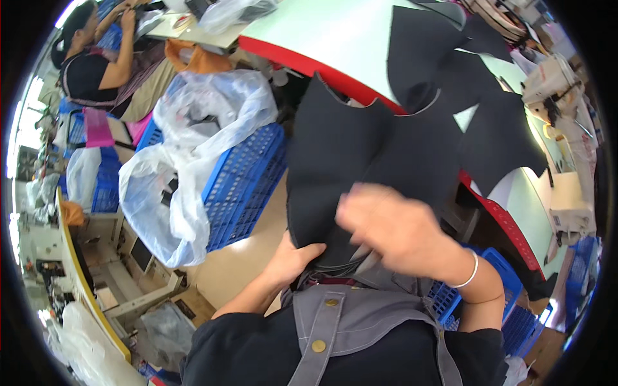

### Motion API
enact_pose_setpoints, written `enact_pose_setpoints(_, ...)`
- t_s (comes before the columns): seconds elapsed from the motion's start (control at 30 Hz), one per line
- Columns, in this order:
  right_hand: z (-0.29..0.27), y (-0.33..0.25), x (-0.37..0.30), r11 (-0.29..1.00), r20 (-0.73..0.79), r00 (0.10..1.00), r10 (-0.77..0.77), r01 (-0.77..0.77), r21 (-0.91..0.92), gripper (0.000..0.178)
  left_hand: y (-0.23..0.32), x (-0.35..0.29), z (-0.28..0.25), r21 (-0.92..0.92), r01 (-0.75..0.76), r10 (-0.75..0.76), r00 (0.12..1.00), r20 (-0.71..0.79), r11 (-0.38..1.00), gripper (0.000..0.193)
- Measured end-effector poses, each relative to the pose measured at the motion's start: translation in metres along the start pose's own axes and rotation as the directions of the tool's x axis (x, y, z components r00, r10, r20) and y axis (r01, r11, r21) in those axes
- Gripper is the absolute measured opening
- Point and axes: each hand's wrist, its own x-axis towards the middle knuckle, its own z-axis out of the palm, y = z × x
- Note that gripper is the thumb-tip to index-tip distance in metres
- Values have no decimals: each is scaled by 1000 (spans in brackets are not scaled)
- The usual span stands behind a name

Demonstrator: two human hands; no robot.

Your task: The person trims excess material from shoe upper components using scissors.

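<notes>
A large black fabric piece [341,141] with curved edges hangs from the table edge down toward my lap. My left hand [295,258] grips its lower left edge, thumb on top and the other fingers underneath. Over the lower middle of the cloth is my right hand [393,228], smeared by motion, with a white bangle [470,269] on the wrist. Whether its fingers hold anything is too blurred to make out. More black cut pieces [428,48] lie beyond on the white tabletop [341,32], which has a red edge.
To the left stands a blue perforated crate [248,183] with white plastic bags [164,199] holding dark scraps. Another blue crate [505,283] is low on the right. A sewing machine [560,87] stands at the far right. One person [96,71] works at the upper left.
</notes>
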Motion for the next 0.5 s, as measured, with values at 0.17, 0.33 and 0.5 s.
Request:
enact_pose_setpoints(0.17, -24, 28, -38, 771, 389, 669, 633, -500, -395, 25, -9, 3, -12, -129, -12, 18, 999, 43, 992, 55)
enact_pose_setpoints(0.33, -60, 23, -65, 727, 543, 596, 592, -685, -42, 25, -10, 7, -12, -195, 80, -72, 996, 52, 977, 62)
enact_pose_setpoints(0.5, -80, 64, -12, 710, -160, 910, 383, -400, -579, 34, -1, -1, -10, -217, 65, -62, 998, 23, 974, 61)
